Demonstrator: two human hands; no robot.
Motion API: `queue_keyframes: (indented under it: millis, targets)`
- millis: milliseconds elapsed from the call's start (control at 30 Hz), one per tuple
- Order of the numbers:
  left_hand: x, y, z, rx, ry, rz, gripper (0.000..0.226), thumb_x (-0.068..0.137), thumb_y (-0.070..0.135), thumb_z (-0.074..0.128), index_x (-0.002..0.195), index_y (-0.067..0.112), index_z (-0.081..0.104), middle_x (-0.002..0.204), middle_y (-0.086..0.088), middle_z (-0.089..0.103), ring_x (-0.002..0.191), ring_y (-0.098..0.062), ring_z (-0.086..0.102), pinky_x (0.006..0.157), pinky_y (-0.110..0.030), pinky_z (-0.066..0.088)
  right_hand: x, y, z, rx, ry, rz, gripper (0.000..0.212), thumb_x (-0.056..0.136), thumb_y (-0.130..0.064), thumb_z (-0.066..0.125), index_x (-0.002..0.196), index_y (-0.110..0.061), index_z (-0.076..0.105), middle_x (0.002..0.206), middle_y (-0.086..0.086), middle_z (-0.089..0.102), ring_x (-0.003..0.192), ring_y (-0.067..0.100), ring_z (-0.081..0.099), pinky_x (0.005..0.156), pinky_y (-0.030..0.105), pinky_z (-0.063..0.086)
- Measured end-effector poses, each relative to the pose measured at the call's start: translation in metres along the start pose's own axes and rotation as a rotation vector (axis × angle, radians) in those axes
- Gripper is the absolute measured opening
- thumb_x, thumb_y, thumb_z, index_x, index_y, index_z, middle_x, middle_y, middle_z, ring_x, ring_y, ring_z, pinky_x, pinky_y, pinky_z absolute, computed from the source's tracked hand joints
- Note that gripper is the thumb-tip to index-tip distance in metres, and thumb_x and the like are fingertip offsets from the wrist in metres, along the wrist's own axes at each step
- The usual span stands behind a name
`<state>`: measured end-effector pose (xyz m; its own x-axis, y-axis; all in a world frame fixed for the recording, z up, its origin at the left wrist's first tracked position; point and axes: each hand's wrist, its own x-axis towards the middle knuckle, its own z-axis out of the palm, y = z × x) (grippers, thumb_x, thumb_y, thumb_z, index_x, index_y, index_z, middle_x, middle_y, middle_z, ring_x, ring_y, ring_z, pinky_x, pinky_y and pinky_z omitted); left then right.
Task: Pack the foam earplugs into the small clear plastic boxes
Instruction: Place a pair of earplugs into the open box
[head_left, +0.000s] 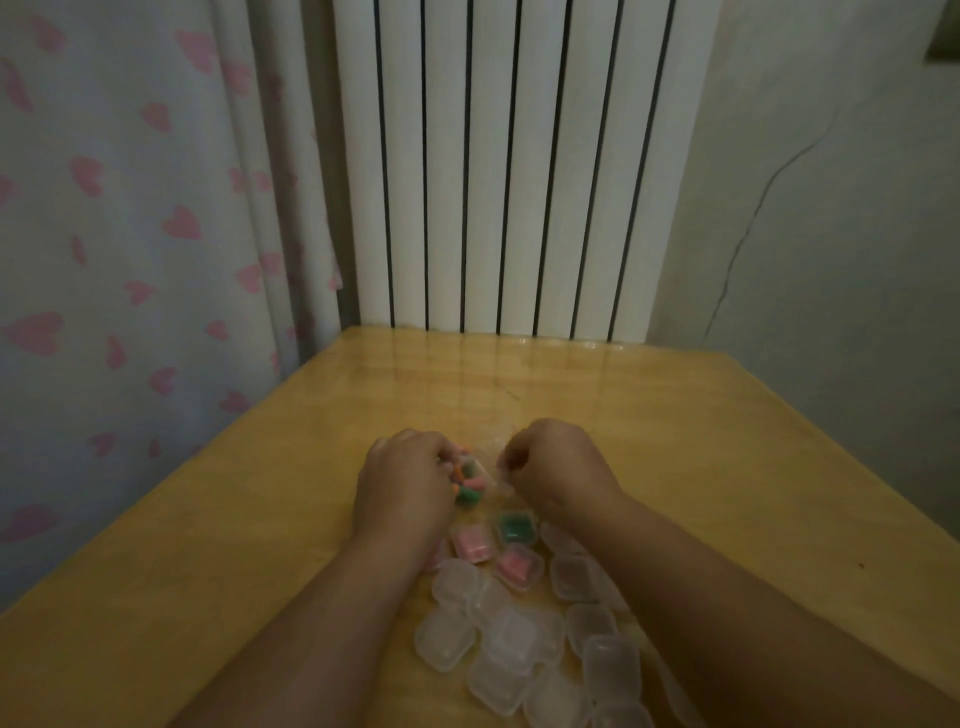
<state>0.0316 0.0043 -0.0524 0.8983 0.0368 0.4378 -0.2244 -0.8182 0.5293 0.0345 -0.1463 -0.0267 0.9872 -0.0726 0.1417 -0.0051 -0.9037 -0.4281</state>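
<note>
A clear plastic bag of foam earplugs (470, 480), green, pink and orange, lies on the wooden table (260, 519) between my hands. My left hand (402, 486) curls around the bag's left side. My right hand (558, 467) pinches the bag's clear film on the right. Just behind my wrists stand three shut boxes with earplugs inside: a green-filled box (516, 527) and two pink-filled boxes (472, 543) (518, 567). Several empty clear boxes (506, 642) are heaped between my forearms.
The table's far edge meets a white ribbed radiator (498, 182). A curtain with pink hearts (130, 234) hangs on the left. A cracked grey wall (831, 234) is on the right.
</note>
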Motion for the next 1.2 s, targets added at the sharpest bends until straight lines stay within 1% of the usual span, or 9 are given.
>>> queue_keyframes:
  millis: [233, 367, 500, 567, 700, 867, 967, 1067, 1200]
  targets:
    - [0.000, 0.000, 0.001, -0.014, -0.012, -0.014, 0.015, 0.087, 0.015, 0.062, 0.087, 0.025, 0.072, 0.100, 0.003, 0.066, 0.101, -0.021, 0.056, 0.081, -0.032, 0.042, 0.012, -0.005, 0.011, 0.136, -0.193, -0.066, 0.011, 0.084, -0.017, 0.065, 0.089, -0.012, 0.074, 0.090, 0.010, 0.071, 0.082, 0.022, 0.063, 0.063, 0.027, 0.048]
    - [0.001, 0.000, 0.002, -0.001, -0.020, -0.021, 0.014, 0.089, 0.015, 0.061, 0.091, 0.026, 0.071, 0.101, 0.003, 0.066, 0.101, -0.021, 0.056, 0.080, -0.032, 0.043, 0.021, -0.007, 0.021, 0.191, -0.159, 0.003, 0.011, 0.086, -0.021, 0.065, 0.083, -0.012, 0.070, 0.085, 0.011, 0.070, 0.081, 0.025, 0.065, 0.064, 0.029, 0.049]
    - [0.001, 0.000, 0.001, -0.003, -0.022, -0.032, 0.022, 0.089, 0.015, 0.062, 0.076, 0.033, 0.062, 0.094, 0.006, 0.064, 0.097, -0.018, 0.055, 0.075, -0.029, 0.041, 0.027, -0.012, 0.026, 0.175, -0.139, 0.090, 0.012, 0.078, -0.019, 0.073, 0.070, -0.016, 0.064, 0.079, 0.008, 0.068, 0.078, 0.023, 0.066, 0.057, 0.025, 0.043]
    - [0.000, 0.000, 0.001, -0.008, -0.031, -0.026, 0.031, 0.089, 0.014, 0.062, 0.068, 0.036, 0.055, 0.089, 0.010, 0.060, 0.094, -0.016, 0.055, 0.073, -0.029, 0.040, 0.027, -0.016, 0.028, 0.137, -0.138, 0.133, 0.011, 0.076, -0.022, 0.073, 0.073, -0.012, 0.069, 0.080, 0.010, 0.069, 0.079, 0.026, 0.068, 0.057, 0.026, 0.044]
    - [0.000, -0.001, 0.002, -0.032, -0.040, -0.031, 0.022, 0.089, 0.015, 0.062, 0.077, 0.032, 0.069, 0.093, 0.009, 0.065, 0.094, -0.016, 0.058, 0.076, -0.031, 0.046, 0.028, -0.019, 0.032, 0.137, -0.128, 0.170, 0.019, 0.075, -0.028, 0.073, 0.080, -0.010, 0.071, 0.082, 0.011, 0.069, 0.077, 0.025, 0.066, 0.059, 0.028, 0.048]
    - [0.001, -0.002, 0.002, -0.038, -0.036, -0.031, 0.026, 0.089, 0.015, 0.062, 0.073, 0.036, 0.064, 0.093, 0.010, 0.064, 0.094, -0.015, 0.058, 0.076, -0.030, 0.045, 0.023, -0.018, 0.023, 0.131, -0.158, 0.116, 0.027, 0.079, -0.036, 0.071, 0.081, -0.009, 0.069, 0.078, 0.008, 0.067, 0.075, 0.023, 0.064, 0.053, 0.026, 0.043]
    - [0.001, -0.003, 0.003, -0.015, -0.024, -0.028, 0.017, 0.089, 0.015, 0.062, 0.094, 0.026, 0.072, 0.103, 0.002, 0.067, 0.100, -0.021, 0.058, 0.081, -0.035, 0.048, 0.016, -0.015, 0.010, 0.193, -0.108, 0.066, 0.002, 0.079, -0.014, 0.065, 0.080, -0.013, 0.064, 0.080, 0.004, 0.064, 0.082, 0.023, 0.062, 0.061, 0.029, 0.047]
    - [0.001, -0.004, 0.004, -0.010, -0.019, -0.037, 0.017, 0.089, 0.015, 0.061, 0.099, 0.023, 0.072, 0.105, 0.001, 0.066, 0.100, -0.022, 0.059, 0.081, -0.037, 0.050, 0.013, -0.009, 0.004, 0.238, -0.043, 0.007, 0.019, 0.075, -0.003, 0.059, 0.067, -0.020, 0.055, 0.071, -0.001, 0.058, 0.073, 0.018, 0.056, 0.057, 0.028, 0.045]
    - [0.001, -0.002, 0.003, 0.011, -0.028, -0.061, 0.014, 0.088, 0.016, 0.060, 0.092, 0.024, 0.072, 0.101, 0.000, 0.067, 0.095, -0.022, 0.060, 0.078, -0.038, 0.052, 0.011, -0.006, 0.002, 0.247, -0.187, -0.059, 0.023, 0.075, -0.002, 0.059, 0.063, -0.021, 0.064, 0.077, 0.001, 0.067, 0.073, 0.016, 0.062, 0.062, 0.027, 0.052]
